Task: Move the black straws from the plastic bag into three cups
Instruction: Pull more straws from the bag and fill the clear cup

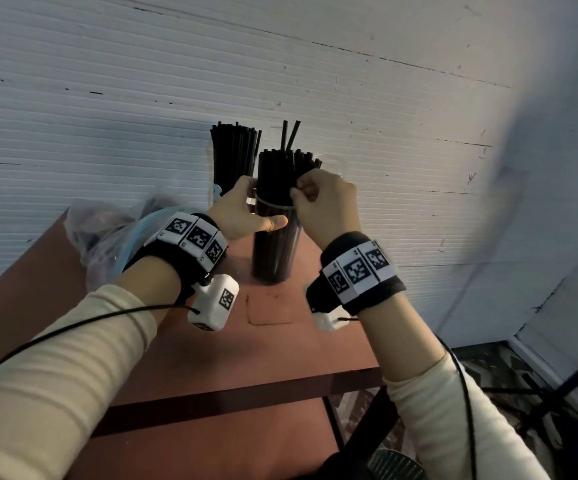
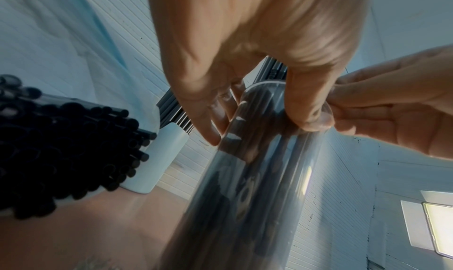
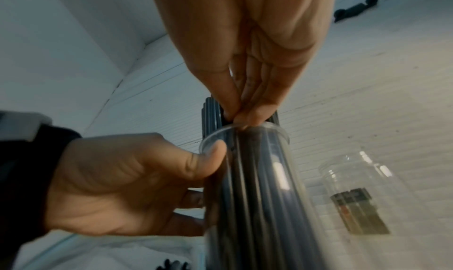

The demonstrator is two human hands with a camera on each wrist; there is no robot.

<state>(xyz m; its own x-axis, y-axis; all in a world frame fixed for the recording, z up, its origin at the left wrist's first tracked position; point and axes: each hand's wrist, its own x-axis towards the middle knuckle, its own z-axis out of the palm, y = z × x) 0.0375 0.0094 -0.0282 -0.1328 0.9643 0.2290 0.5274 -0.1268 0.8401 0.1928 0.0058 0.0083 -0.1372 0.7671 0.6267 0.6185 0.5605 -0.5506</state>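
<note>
We are finding no readable words, brands or numbers anywhere. We are seeing only black-and-white square code markers on the wristbands (image 1: 193,237) and a blurred, unreadable label on an empty clear jar (image 3: 355,200).

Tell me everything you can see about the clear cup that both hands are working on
The cup is tall, narrow and clear, plastic by its look, with a rolled rim. It stands upright on the reddish table, packed with black straws that stick out above the rim. The left hand grips it just under the rim, thumb in front. The right hand pinches straws right at the rim.
</note>
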